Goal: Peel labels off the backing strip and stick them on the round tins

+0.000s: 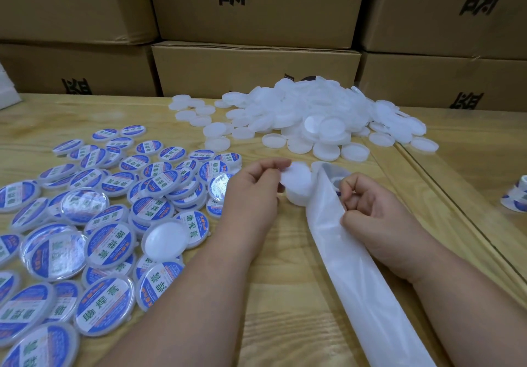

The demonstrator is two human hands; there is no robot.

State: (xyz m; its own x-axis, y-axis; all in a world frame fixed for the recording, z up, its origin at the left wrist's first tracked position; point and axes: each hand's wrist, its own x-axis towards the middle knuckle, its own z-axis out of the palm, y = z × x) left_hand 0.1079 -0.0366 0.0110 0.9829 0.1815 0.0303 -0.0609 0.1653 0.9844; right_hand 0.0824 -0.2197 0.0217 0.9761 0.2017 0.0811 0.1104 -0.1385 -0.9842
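— Backing strip: where is it?
— I see it running from 5 o'clock up to the middle of the table. My right hand pinches its edge, fingers curled.
— And the left hand?
— It holds a blank white tin by the rim. Labelled tins lie at 8 o'clock — blank ones heaped at 1 o'clock.

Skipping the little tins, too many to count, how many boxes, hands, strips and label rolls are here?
Cardboard boxes: 6
Hands: 2, left hand pinching a white tin, right hand pinching the backing strip
Backing strip: 1
Label roll: 1
Total: 10
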